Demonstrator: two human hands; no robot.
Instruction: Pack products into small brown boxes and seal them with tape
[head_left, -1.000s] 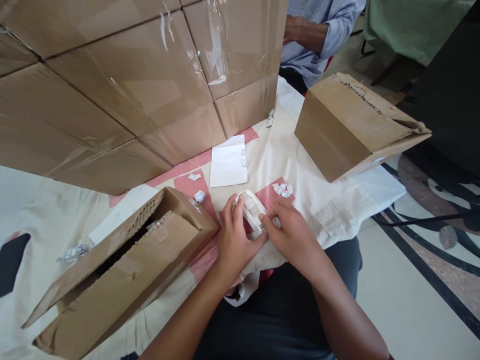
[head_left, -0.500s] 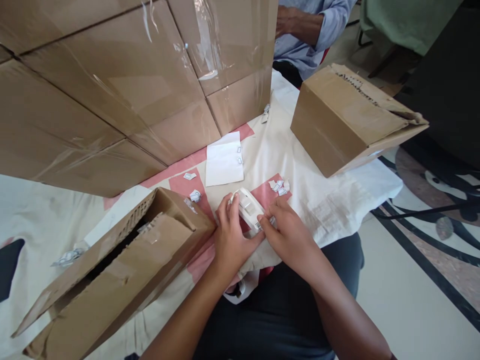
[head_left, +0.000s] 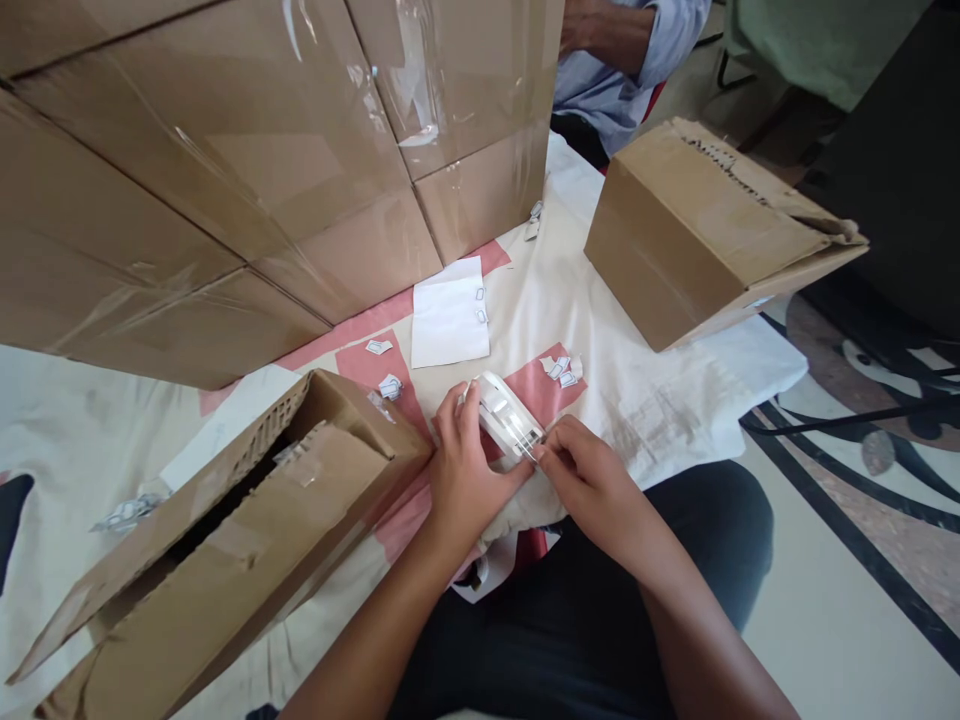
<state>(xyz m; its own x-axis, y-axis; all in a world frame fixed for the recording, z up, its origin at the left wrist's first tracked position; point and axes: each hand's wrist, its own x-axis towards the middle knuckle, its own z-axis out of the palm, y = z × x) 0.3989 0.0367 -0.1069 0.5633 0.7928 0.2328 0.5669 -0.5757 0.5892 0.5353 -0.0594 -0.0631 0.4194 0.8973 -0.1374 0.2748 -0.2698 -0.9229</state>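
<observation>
My left hand [head_left: 474, 462] is closed round the side of a white, oblong plastic device [head_left: 508, 412], its fingertips on the far end and its thumb near the close end. The device is tilted, and its type is not clear. My right hand [head_left: 589, 465] is closed in a pinch at the near end, where thin pale strands [head_left: 528, 446] show; whether they are wires or prongs I cannot tell. Beyond the device lie small torn paper labels [head_left: 562, 370] on a pink patch of the cloth and a white paper sheet [head_left: 448, 325].
A wall of taped cartons [head_left: 300, 180] stands behind. One opened carton [head_left: 247, 560] lies at the left, another carton [head_left: 675, 240] at the right. More paper scraps [head_left: 390, 387] lie on the cloth [head_left: 637, 400]. Across the cloth sits another person [head_left: 607, 70].
The white device has turned in my left hand, showing a different side. My right hand has drawn slightly back to the right, and thin strands now show at its fingertips.
</observation>
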